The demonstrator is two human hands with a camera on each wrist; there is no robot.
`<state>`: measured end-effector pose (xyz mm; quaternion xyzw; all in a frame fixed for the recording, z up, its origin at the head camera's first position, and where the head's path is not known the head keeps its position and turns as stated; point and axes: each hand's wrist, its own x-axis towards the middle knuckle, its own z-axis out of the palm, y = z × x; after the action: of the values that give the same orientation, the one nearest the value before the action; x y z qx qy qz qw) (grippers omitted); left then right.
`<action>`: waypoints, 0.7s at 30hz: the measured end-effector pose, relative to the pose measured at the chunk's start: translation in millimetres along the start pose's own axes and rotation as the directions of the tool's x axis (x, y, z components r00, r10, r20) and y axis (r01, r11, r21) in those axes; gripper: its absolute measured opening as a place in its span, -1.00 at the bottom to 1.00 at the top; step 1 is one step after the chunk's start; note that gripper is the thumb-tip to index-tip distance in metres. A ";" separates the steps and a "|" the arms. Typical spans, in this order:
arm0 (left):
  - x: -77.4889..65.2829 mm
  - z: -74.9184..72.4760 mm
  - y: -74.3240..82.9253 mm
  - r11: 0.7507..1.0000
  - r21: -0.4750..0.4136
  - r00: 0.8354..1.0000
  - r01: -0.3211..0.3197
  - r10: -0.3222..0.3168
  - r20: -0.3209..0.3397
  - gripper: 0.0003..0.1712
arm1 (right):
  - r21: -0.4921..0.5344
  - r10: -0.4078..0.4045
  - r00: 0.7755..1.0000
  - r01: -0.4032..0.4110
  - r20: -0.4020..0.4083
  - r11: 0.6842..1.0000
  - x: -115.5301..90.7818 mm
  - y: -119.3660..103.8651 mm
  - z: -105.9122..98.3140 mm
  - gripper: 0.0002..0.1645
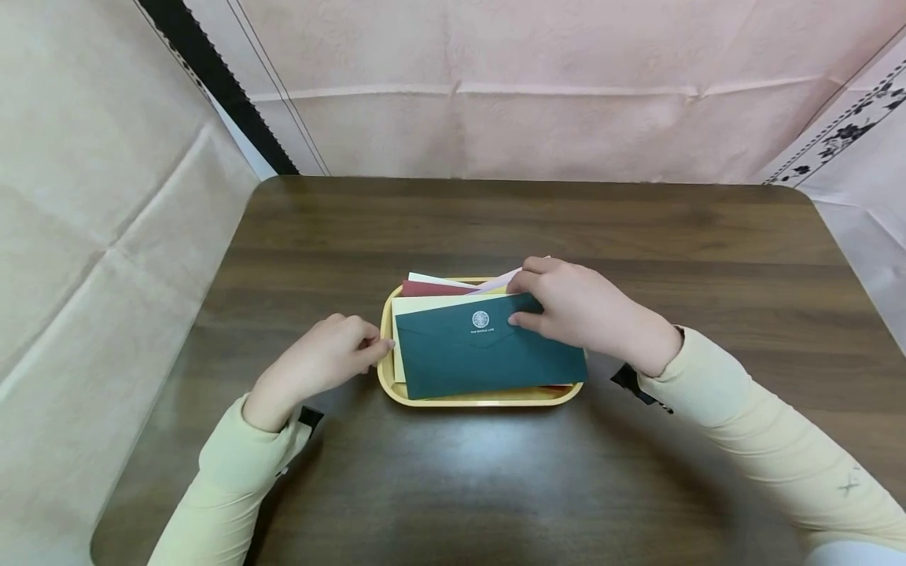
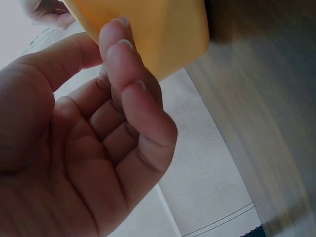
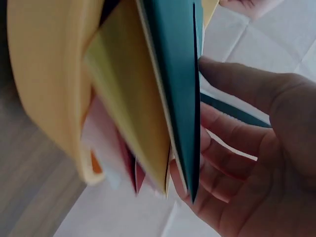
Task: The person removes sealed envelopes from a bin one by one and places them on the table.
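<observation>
A yellow tray with rounded corners holds several envelopes. On top leans a dark green envelope with a round white emblem. My right hand pinches its upper right edge, thumb on the front and fingers behind; in the right wrist view, the green envelope stands between thumb and fingers. Behind it are a cream envelope, a dark red envelope and paler ones. My left hand grips the tray's left rim; the left wrist view shows its bent fingers against the yellow wall.
The tray stands on a dark wooden table with rounded far corners. Pale cloth hangs beyond its far edge, with more cloth along the left side.
</observation>
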<state>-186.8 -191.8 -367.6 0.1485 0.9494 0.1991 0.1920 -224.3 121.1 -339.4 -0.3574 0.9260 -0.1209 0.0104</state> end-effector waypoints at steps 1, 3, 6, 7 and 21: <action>0.0 -0.1 0.1 1.000 0.000 1.000 0.002 -0.002 0.000 -0.58 | -0.009 -0.014 1.000 0.014 -0.012 1.000 0.4 -2.1 1.6 -0.56; -0.1 -0.3 0.4 1.000 0.002 1.000 0.006 -0.006 0.002 -0.58 | -0.036 -0.044 0.998 0.042 -0.036 0.998 1.8 -6.0 5.0 -0.56; 0.1 -0.5 0.7 1.000 0.002 1.000 0.013 -0.013 0.003 -0.57 | -0.070 -0.080 0.995 0.076 -0.061 0.995 4.9 -11.5 8.7 -0.55; 0.1 -0.6 0.6 1.000 0.001 1.000 0.014 -0.014 0.002 -0.57 | -0.077 -0.086 0.994 0.081 -0.063 0.994 6.1 -12.9 9.7 -0.54; -0.7 -0.3 0.4 1.000 0.004 1.000 0.003 -0.003 0.000 -0.54 | -0.084 -0.173 0.983 0.168 -0.057 0.982 21.4 -25.0 25.1 -0.47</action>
<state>-186.2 -191.8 -367.0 0.1475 0.9500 0.1971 0.1922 -221.1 83.5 -356.5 -0.4316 0.8958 -0.0963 -0.0439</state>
